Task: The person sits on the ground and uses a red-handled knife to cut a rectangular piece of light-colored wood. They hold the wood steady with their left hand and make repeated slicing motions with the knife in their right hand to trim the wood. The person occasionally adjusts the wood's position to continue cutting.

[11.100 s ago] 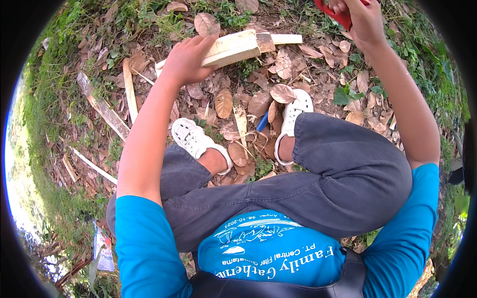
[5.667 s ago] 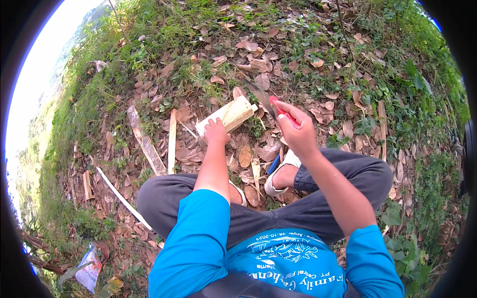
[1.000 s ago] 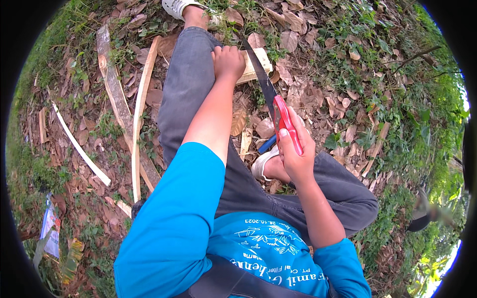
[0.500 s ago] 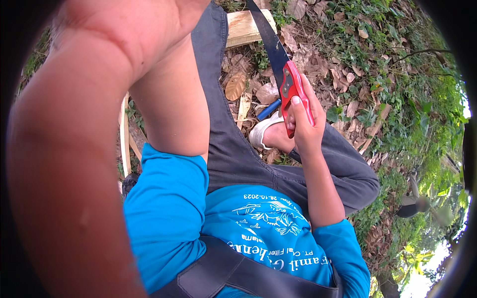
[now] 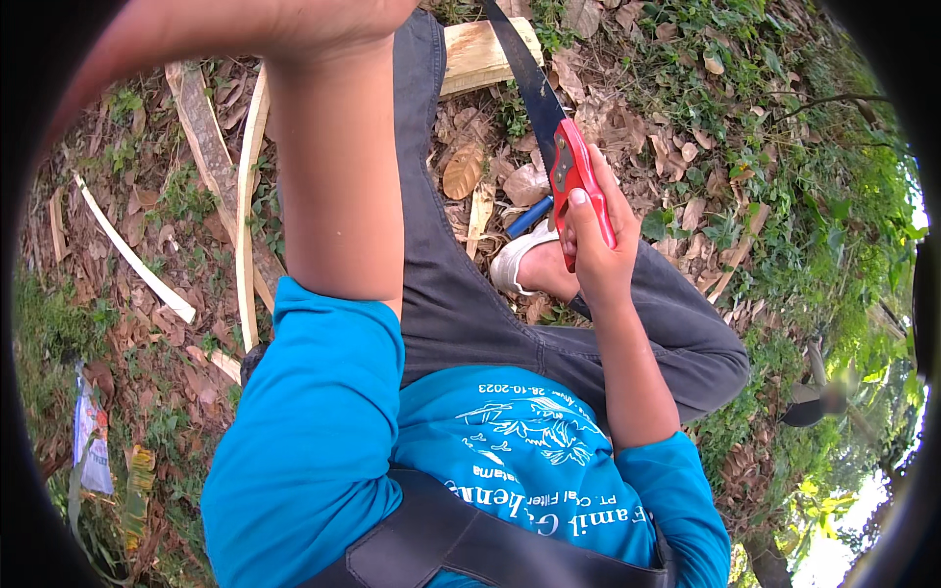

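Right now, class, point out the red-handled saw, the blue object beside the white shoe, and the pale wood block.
Red-handled saw (image 5: 544,106): head view, on the dark blade.
Blue object (image 5: 529,218): head view, middle of its side.
Pale wood block (image 5: 474,52): head view, on its broad face.

At the top centre of the frame, on leaf litter (image 5: 667,157), a wood block (image 5: 475,61), with the saw (image 5: 545,116) angled across its right end, contact uncertain. Right of centre, its handle in the right hand (image 5: 605,250). Below the block, a dry leaf (image 5: 464,173), then a wood chip (image 5: 480,218); to the chip's right, a tube (image 5: 530,218), just above the shoe (image 5: 512,263). At upper left, beyond the left arm (image 5: 343,186), a long strip (image 5: 246,206) alongside a plank (image 5: 208,137); farther left, a narrow lath (image 5: 132,255), then a short stick (image 5: 57,225). At lower left, a bag (image 5: 91,441). Right of the hand, a slat (image 5: 740,250).
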{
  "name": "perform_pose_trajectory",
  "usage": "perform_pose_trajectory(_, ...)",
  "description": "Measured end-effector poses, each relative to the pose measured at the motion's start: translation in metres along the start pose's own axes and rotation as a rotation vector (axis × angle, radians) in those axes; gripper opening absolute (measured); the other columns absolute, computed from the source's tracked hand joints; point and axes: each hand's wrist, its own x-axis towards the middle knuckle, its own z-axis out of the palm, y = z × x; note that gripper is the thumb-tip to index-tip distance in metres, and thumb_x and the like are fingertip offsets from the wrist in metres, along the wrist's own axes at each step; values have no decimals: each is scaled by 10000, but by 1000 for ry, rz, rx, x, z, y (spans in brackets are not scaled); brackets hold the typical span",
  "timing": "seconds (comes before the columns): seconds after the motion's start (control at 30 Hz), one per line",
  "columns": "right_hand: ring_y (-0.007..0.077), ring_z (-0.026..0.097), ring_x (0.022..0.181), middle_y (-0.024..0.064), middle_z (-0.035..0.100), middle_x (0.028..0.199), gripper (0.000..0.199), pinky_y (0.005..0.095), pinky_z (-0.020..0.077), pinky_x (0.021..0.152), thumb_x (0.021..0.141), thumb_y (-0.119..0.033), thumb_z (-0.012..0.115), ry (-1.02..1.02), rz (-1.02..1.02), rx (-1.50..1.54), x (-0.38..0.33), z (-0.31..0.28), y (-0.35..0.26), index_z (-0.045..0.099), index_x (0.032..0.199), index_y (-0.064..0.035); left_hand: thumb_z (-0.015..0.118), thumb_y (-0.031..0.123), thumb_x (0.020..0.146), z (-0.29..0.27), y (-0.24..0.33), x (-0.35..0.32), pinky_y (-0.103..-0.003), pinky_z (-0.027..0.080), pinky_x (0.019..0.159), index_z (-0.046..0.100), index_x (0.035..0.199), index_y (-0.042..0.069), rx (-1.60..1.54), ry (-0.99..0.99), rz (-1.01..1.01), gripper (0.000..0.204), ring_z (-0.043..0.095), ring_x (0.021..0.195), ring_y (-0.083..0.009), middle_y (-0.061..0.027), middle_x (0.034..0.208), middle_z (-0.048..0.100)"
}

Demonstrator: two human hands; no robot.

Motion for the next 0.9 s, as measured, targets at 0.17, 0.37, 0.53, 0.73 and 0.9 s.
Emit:
perform_pose_trajectory(0.17, 174, 676, 1080, 173, 707, 1213, 525, 284, 497, 957, 978, -88, 654, -32, -193, -184, 6, 19, -17, 531, 1473, 32, 466, 454, 1045, -36, -166, -99, -406, 510, 849, 664, 929, 41, 663, 84, -207, 473, 684, 909, -310, -148, 916, 714)
perform_pose_trajectory(0.37, 161, 678, 931, 146, 713, 1088, 506, 286, 517, 849, 963, -75, 653, -21, -202, -242, 12, 15, -24, 553, 1446, 39, 410, 295, 1006, 27, -156, -175, -511, 355, 1140, 716, 1125, 50, 1451, -235, -626, 409, 591, 1226, -348, -187, 1200, 714)
perform_pose_trajectory(0.53, 193, 697, 984, 170, 720, 1132, 509, 297, 519, 889, 961, -79, 656, -14, -222, -219, 11, 6, -11, 555, 1449, 29, 420, 301, 1014, 24, -173, -187, -484, 403, 1036, 716, 1031, 57, 1444, -159, -495, 384, 624, 1128, -324, -146, 1104, 739)
perform_pose_trajectory(0.73, 261, 674, 1211, 230, 684, 1308, 517, 318, 483, 1024, 966, -74, 652, 12, -220, -157, 3, 0, 4, 543, 1462, 20, 411, 320, 1040, 40, -154, -174, -533, 290, 1187, 659, 1172, 23, 1588, -329, -594, 408, 585, 1232, -328, -177, 1231, 704)
perform_pose_trajectory(0.9, 262, 650, 1252, 222, 668, 1343, 509, 324, 467, 1054, 974, -69, 640, 18, -222, -148, 3, -2, 9, 540, 1465, 19, 423, 337, 1033, 29, -162, -175, -532, 380, 1131, 645, 1086, 46, 1505, -339, -518, 370, 660, 1102, -383, -209, 1104, 731)
